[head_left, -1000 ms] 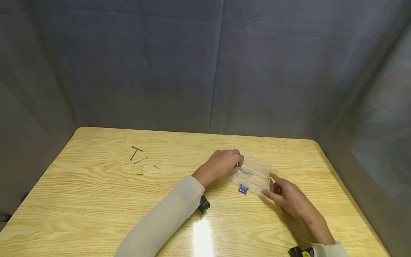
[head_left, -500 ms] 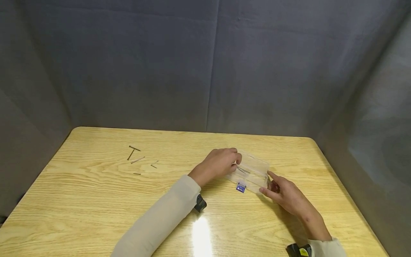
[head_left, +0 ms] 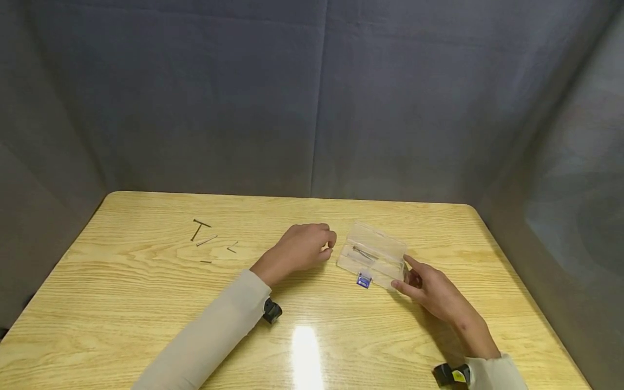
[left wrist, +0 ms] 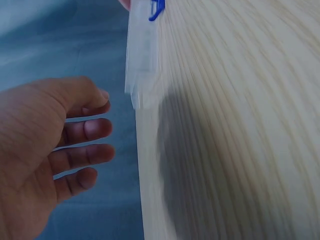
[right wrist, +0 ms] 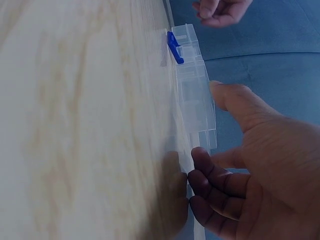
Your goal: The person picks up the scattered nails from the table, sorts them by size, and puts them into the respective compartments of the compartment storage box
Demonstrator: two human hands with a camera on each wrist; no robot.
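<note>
A clear plastic box (head_left: 385,267) lies with its lid raised on the wooden table, a blue latch (head_left: 363,280) at its front. Several nails (head_left: 363,253) lie together in its left part. My right hand (head_left: 434,290) holds the box's right end, thumb at the front and index finger at the back. Just left of the box, my left hand (head_left: 303,246) hovers over the table with loosely bent fingers. In the left wrist view the left hand (left wrist: 55,145) has nothing between its fingers. The right wrist view shows the right thumb (right wrist: 240,100) against the box's edge.
Loose nails lie at the table's left: two dark long ones (head_left: 196,233), a paler one (head_left: 207,240), a small pair (head_left: 232,247) and a short one (head_left: 206,262). A grey curtain (head_left: 219,108) hangs behind the table (head_left: 122,303).
My left hand has drawn out of the box and moved left, uncovering the nails in it. My right hand stays at the box's right end. The head view has shifted slightly.
</note>
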